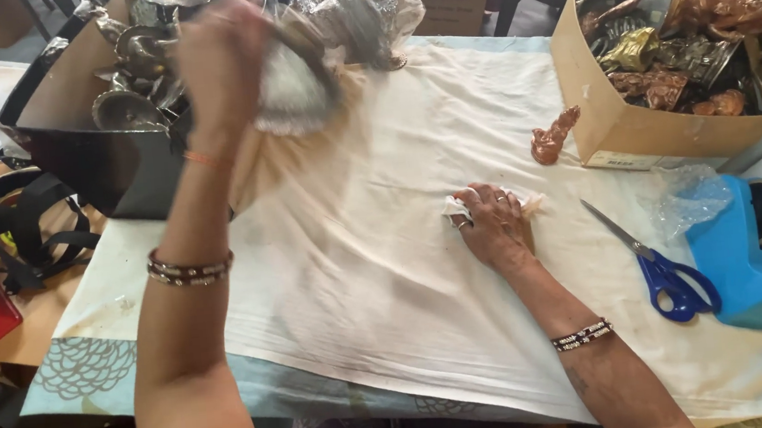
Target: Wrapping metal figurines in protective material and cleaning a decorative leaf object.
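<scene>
Left hand [222, 62]: raised and blurred, fingers closed around a pale, blurred object [294, 87] above the cloth-covered table [359, 272].
Right hand [494, 222]: fingers pressing a crumpled white wad [457, 208] onto the cloth.
Scissors [656, 267]: blue-handled, right of that hand.
Tape dispenser [748, 248]: blue, beside the scissors.

My arms are bare, no sleeves. Left hand [222, 62] is blurred; a thin orange thread band [203, 158] circles its wrist, and stacked beaded bangles [189, 268], dark and pale, sit lower on the forearm. Right hand [494, 222] wears rings [462, 225] on the fingers. A dark-and-white beaded bracelet [583, 335] sits on my right forearm.
</scene>
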